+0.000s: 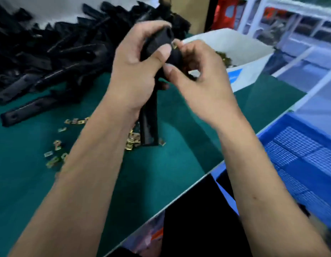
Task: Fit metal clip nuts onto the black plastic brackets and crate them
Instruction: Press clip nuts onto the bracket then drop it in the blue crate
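My left hand (137, 65) grips the upper part of a long black plastic bracket (149, 125), which hangs upright over the green mat. My right hand (200, 75) pinches a small brass-coloured clip nut (174, 45) against the bracket's top end. Loose clip nuts (56, 145) lie scattered on the mat below my left forearm, and more of them (132, 140) sit around the bracket's lower end. A big pile of black brackets (49, 52) fills the far left of the table. The blue crate (300, 160) stands low at the right, beside the table edge.
A white bag (235, 47) with more clip nuts inside lies open behind my right hand. The green mat (188, 136) ends in a pale table edge running diagonally toward the lower left. White racking and red items stand at the back right.
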Motion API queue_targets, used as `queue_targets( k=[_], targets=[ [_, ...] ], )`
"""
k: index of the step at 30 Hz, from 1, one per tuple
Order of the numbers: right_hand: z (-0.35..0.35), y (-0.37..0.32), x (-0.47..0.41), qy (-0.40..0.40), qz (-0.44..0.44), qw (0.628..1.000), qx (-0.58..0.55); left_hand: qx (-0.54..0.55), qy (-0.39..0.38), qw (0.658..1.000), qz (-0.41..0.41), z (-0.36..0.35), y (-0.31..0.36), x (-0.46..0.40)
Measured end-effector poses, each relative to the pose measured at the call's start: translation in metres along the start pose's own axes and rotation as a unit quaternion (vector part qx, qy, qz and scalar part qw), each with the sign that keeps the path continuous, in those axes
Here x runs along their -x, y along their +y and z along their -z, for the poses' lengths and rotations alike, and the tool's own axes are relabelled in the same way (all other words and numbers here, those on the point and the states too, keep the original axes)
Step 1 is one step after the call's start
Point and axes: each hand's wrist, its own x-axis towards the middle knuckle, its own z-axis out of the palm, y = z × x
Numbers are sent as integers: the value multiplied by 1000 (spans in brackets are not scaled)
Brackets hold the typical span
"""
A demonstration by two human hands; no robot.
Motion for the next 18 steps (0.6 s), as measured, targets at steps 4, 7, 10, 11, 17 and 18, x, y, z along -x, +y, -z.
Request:
queue_targets(
  k=[4,7,10,11,17,18],
  targets=[
    [106,35,38,121,-20,985,-117,36,-65,997,-30,-140,19,-11],
    [170,74,82,217,-85,958,-167,2,-180,984,11,-231,17,11],
    [214,134,131,279,-193,929,-145,-127,-302,942,76,-301,-15,57],
    [224,158,147,285,-243,920,-116,-165,-332,922,110,-319,-30,75],
    [221,282,214,152,-483,856,101,-183,-393,819,375,-339,-135,135],
    [217,291,217,119,-503,844,145,-189,-395,808,394,-336,-147,138]
  ],
)
